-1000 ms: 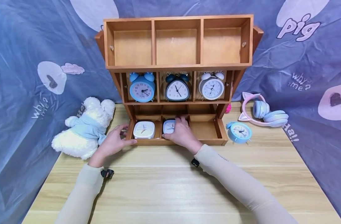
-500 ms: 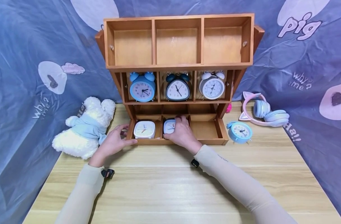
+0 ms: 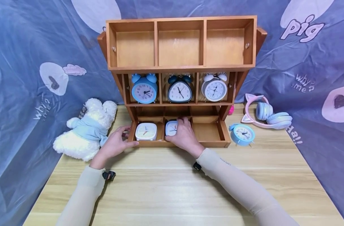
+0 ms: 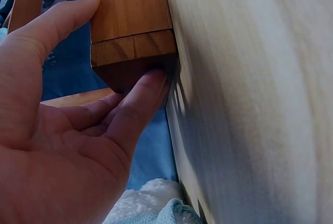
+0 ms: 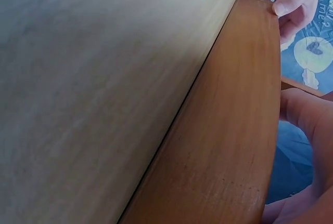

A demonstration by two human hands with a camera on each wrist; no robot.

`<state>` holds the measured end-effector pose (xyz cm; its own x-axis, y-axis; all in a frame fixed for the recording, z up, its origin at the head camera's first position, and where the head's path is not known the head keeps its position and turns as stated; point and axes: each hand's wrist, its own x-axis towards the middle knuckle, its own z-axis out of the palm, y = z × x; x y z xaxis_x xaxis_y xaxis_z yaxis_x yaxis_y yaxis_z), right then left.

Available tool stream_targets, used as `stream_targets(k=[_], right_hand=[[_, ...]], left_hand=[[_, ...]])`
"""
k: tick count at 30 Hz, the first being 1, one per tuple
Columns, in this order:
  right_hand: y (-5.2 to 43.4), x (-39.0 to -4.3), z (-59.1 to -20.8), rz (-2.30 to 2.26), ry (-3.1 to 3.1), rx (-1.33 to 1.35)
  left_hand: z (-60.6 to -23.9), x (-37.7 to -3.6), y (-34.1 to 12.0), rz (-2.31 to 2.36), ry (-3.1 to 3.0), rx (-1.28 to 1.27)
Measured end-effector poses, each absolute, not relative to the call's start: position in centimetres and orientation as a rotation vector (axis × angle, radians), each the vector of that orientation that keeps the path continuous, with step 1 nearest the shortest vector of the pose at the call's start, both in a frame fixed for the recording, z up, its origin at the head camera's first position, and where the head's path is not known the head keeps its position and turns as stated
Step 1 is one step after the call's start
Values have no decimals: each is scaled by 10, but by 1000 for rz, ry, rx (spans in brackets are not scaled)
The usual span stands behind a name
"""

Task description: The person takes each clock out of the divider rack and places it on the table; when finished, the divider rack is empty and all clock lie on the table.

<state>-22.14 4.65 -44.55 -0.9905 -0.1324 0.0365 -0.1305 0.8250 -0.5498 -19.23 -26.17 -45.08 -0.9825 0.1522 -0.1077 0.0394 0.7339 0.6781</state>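
Note:
In the head view a wooden shelf (image 3: 182,67) of three tiers stands at the table's back. My left hand (image 3: 114,145) holds its lower left corner; the left wrist view shows the thumb on the front board (image 4: 130,5) and fingers against the side. My right hand (image 3: 185,135) grips a small blue square clock (image 3: 170,128) in the bottom tier's middle compartment, covering its right part. A white square clock (image 3: 146,131) lies face up in the left compartment. The middle tier bears a blue twin-bell alarm clock (image 3: 144,91), a dark triangular one (image 3: 180,91) and a white one (image 3: 214,90).
Right of the shelf are a light-blue alarm clock (image 3: 242,134), cat-ear headphones (image 3: 269,116) and a small pink object (image 3: 231,110). A white plush bear (image 3: 76,144) with a blue scarf lies at the left, near my left hand. Blue printed cloth (image 3: 310,62) hangs behind and beside the table (image 3: 160,188).

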Motion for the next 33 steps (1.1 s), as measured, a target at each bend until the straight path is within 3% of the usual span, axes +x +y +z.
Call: stream_targets(k=[33], right_hand=[[76,-198,-408,-1063,3050,-349]], left_hand=[[-450,-190,-260,1075,2800,155]])
